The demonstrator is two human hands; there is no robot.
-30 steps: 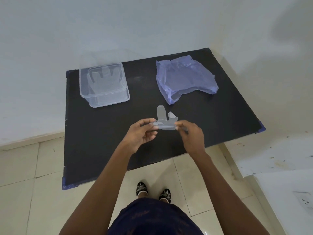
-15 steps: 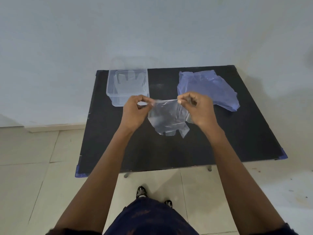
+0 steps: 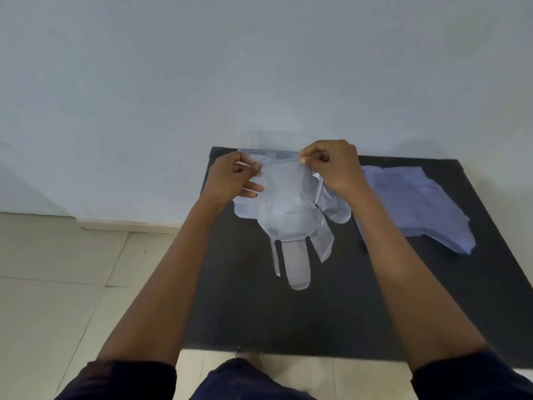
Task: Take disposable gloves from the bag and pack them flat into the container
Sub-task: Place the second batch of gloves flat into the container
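A clear disposable glove [image 3: 291, 215] hangs spread out between my two hands, cuff up and fingers pointing down toward me. My left hand [image 3: 230, 177] pinches the cuff's left corner and my right hand [image 3: 331, 166] pinches its right corner. The glove is held over the clear plastic container [image 3: 245, 210] at the table's back left, which it mostly hides; only a rim and corner show. The purple plastic bag [image 3: 415, 206] lies flat at the back right of the table.
The black table [image 3: 375, 298] stands against a pale wall. Tiled floor lies to the left and in front. My dark clothing shows at the bottom edge.
The glove went from folded near the table's front edge to fully unfolded. Both hands lifted it and carried it back and left, over the container.
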